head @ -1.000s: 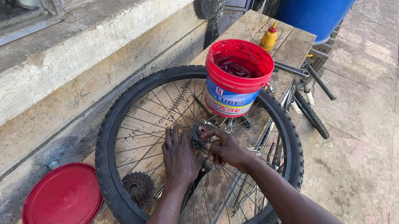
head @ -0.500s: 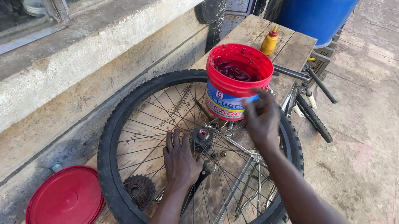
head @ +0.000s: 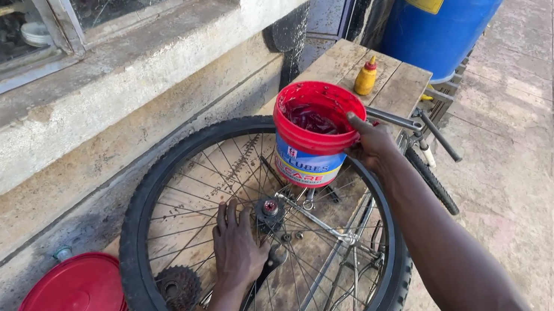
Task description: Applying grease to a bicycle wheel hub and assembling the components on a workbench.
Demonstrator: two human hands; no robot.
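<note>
On the wooden table [head: 386,87], the bicycle wheel [head: 152,223] lies flat. The left hand [head: 235,242] rests open on the spokes beside the hub [head: 269,212], while the right hand [head: 370,143] has its fingers [head: 357,121] gripping the red bucket [head: 311,134] rim. A red lid [head: 69,310] sits left.

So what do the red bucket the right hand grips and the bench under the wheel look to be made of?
Red round bucket: likely plastic, with a smooth, glossy wall and a moulded rim where the right hand grips it. Long bench: wood, unfinished and weathered, showing separate planks, grain and stains. The left hand rests on the wheel spokes.
</note>
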